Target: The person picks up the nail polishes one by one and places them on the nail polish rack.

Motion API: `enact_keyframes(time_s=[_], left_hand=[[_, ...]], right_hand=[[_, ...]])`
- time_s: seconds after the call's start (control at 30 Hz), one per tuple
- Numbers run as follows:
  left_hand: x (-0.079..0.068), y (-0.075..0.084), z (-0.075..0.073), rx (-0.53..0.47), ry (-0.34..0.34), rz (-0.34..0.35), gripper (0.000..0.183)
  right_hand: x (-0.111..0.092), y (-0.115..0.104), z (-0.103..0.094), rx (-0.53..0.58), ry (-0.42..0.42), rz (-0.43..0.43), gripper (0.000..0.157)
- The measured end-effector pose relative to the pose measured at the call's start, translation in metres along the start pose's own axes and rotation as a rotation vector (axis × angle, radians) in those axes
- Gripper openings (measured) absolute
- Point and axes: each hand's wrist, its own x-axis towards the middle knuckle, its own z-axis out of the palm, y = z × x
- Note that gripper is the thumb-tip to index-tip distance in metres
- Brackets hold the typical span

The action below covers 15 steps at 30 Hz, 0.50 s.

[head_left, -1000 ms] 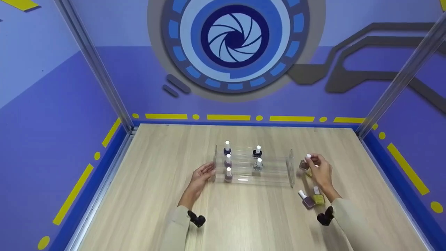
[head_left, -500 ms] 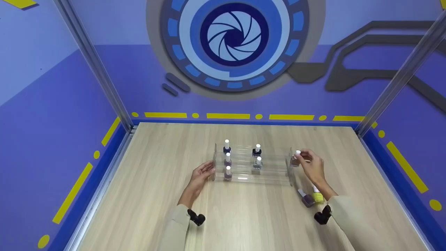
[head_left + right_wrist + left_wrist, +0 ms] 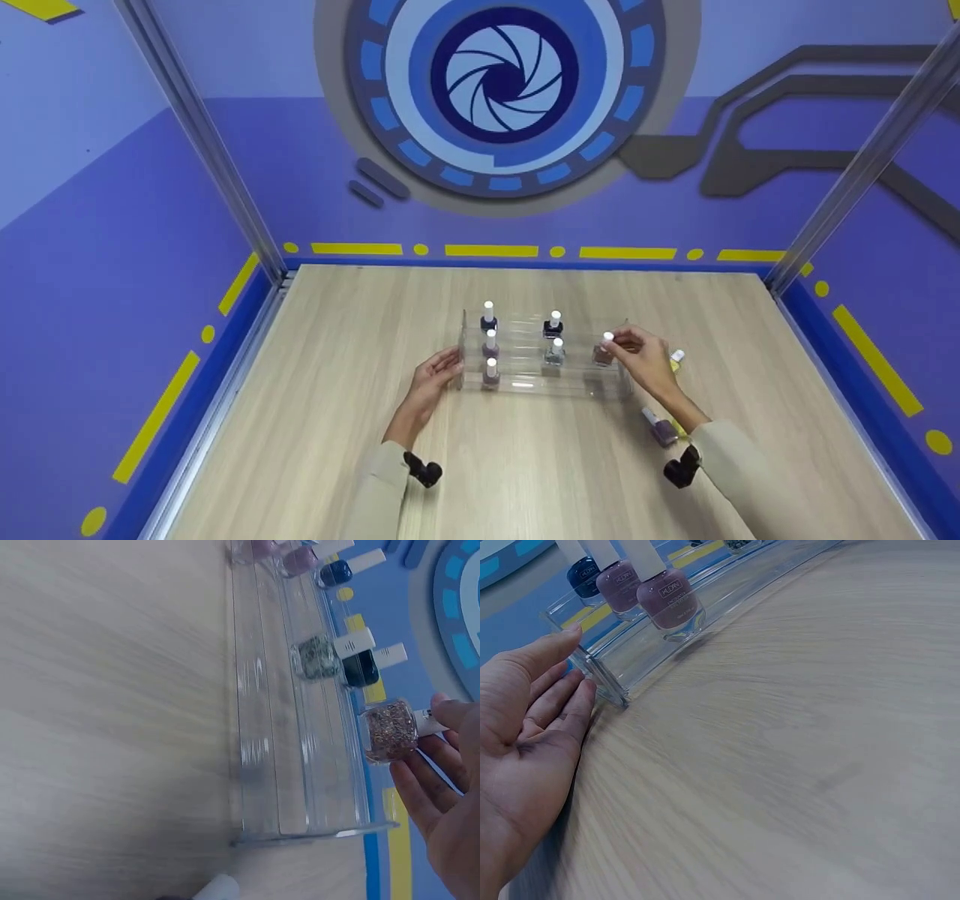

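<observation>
My right hand (image 3: 649,364) pinches the white cap of a glittery brown-pink nail polish bottle (image 3: 390,731), held upright over the right part of a clear stepped rack (image 3: 574,388). Against the rack's left end panel rest the extended fingers of my left hand (image 3: 536,735), thumb at the upper corner. Three bottles line the rack's left side: a dark blue bottle (image 3: 583,576) at the back, a mauve bottle (image 3: 619,586) in the middle and another mauve bottle (image 3: 669,601) in front. Mid-rack stand a dark bottle (image 3: 361,669) and a green-flecked glitter bottle (image 3: 316,658).
Right of the rack, a purple bottle (image 3: 664,432) lies on the wooden table (image 3: 525,465), with a yellow bottle (image 3: 681,428) mostly hidden behind it. Beyond my right hand is another yellow bottle (image 3: 676,364). Blue-purple panels (image 3: 300,165) enclose the table's back and sides.
My right hand has carried the glittery bottle leftward from beside the rack, past its right end panel, to over the steps. My left hand has stayed at the left panel.
</observation>
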Motion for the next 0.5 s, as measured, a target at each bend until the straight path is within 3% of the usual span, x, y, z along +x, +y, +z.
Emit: enact_keyframes(time_s=[0.5], left_hand=[[-0.001,-0.003,-0.004,-0.012,-0.017,0.007,0.052]], right_hand=[[-0.006,-0.007,0.029,0.025,-0.123,0.016,0.018]])
